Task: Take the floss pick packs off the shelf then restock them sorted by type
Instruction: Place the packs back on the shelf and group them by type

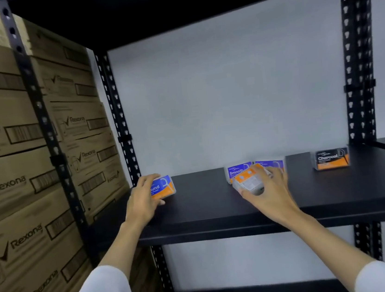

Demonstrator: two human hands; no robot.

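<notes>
A black shelf board [218,205] carries several floss pick packs. My left hand [142,200] grips a blue-and-orange "Round" pack [163,185] at the shelf's back left corner. My right hand [268,191] holds a clear pack [250,180] tilted so its orange-and-white back label faces up, just in front of two blue "Smooth" packs [237,170] [272,164] standing at the back middle. A black-and-orange "Charcoal" pack [331,158] stands upright at the back right, apart from both hands.
Stacked brown Rexona cartons [19,167] fill the rack to the left. Black perforated uprights [120,120] [356,65] frame the bay, a white wall is behind, and another shelf board sits above.
</notes>
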